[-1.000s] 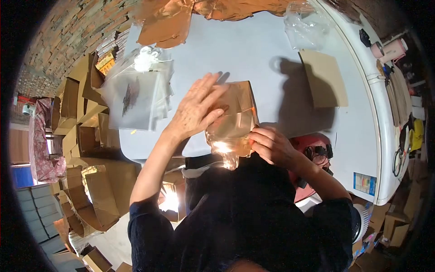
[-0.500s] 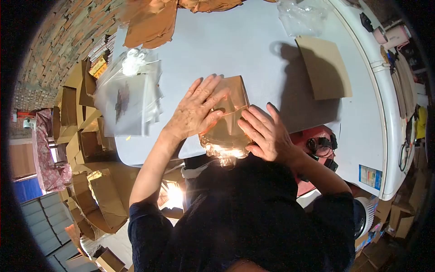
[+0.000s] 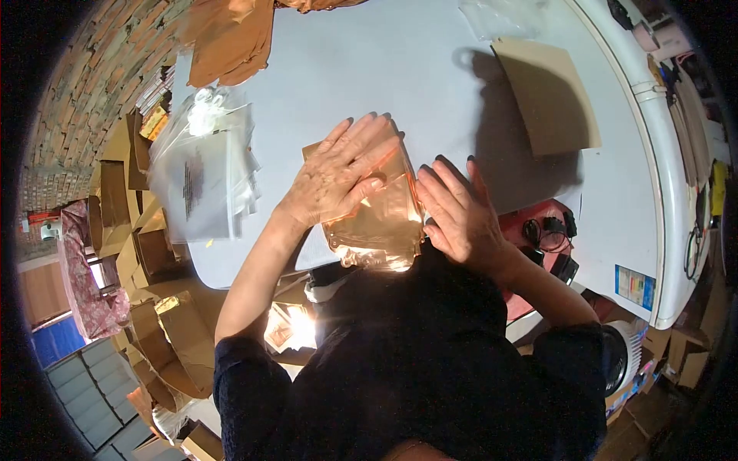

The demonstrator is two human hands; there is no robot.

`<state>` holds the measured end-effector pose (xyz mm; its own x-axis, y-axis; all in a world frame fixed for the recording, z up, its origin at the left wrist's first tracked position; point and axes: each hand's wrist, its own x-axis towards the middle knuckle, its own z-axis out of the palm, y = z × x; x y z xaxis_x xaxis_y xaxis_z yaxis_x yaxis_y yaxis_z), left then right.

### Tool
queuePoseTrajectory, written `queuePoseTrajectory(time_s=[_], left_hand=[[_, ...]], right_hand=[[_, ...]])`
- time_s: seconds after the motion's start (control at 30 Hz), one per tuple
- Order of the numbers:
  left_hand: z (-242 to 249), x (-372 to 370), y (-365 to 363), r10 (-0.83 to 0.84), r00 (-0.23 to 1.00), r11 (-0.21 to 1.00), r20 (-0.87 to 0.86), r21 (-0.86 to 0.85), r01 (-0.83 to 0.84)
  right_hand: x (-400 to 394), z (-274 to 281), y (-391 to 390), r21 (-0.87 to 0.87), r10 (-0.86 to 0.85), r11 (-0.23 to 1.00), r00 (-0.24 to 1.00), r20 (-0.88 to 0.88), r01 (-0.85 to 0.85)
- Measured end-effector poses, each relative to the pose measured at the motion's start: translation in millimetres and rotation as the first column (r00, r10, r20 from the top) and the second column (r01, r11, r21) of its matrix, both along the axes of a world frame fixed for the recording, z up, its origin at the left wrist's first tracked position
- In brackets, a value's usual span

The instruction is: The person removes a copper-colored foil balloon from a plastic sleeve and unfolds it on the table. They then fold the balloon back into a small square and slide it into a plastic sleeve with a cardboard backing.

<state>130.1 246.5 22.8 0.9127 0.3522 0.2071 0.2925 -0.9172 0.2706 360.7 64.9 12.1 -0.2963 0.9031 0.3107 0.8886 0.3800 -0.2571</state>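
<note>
On the near edge of the white table lies a shiny amber plastic packet (image 3: 377, 227), its surface creased and glinting, with a crumpled end toward my body. My left hand (image 3: 342, 170) lies flat across its upper left part, fingers stretched out and covering much of it. Along the packet's right edge rests my right hand (image 3: 459, 215), fingers extended and slightly spread; whether the fingertips press on the film is hard to tell. Neither hand grips anything.
Clear plastic bags (image 3: 204, 177) are stacked at the table's left. A brown cardboard sheet (image 3: 546, 92) lies at the right, copper-coloured film (image 3: 231, 46) at the far left. A red tray (image 3: 550, 230) with black items sits right of me; cardboard boxes (image 3: 173, 338) stand left.
My left hand has shifted slightly up and left over the packet, hiding more of its upper part. My right hand has moved slightly right. The view has shifted a little.
</note>
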Motion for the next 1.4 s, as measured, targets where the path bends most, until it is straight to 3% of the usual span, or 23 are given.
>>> queuePoseTrajectory(time_s=[0.2,0.3,0.43,0.67,1.03,1.1,1.2,1.27,1.4], left_hand=[[-3,-1,3,0.016,1.000,0.999,-0.004,-0.046,-0.016],[-4,-2,3,0.021,1.000,0.999,-0.009,-0.047,-0.021],[-5,-1,3,0.024,1.000,0.999,-0.008,-0.036,-0.024],[-4,-2,4,0.002,0.999,1.000,-0.036,-0.008,-0.003],[-1,0,1,0.021,1.000,0.999,-0.010,-0.027,-0.022],[-2,1,1,0.021,1.000,0.999,0.006,-0.034,-0.021],[-4,-2,4,0.007,1.000,0.996,0.006,-0.086,-0.007],[-5,-2,5,0.001,1.000,0.994,0.006,-0.112,0.000],[-4,-2,8,-0.002,1.000,0.993,0.027,-0.116,0.005]], right_hand=[[-3,-2,0,-0.015,-0.021,1.000,1.000,-0.022,0.021],[-3,-6,-1,0.078,0.052,0.996,0.999,0.012,-0.053],[-6,-5,-1,0.069,0.119,0.990,0.992,0.047,-0.122],[-29,-14,-2,0.156,0.112,0.982,0.993,-0.040,-0.104],[-33,-26,-20,0.066,0.125,0.990,0.991,-0.040,-0.122],[-28,-32,-25,0.031,0.163,0.987,0.984,-0.071,-0.161],[-25,-25,-27,0.105,0.149,0.986,0.973,-0.174,-0.132],[-25,-17,-23,0.176,0.084,0.983,0.985,-0.149,-0.058],[-30,-4,-14,0.102,0.088,0.994,0.907,-0.411,-0.050]])
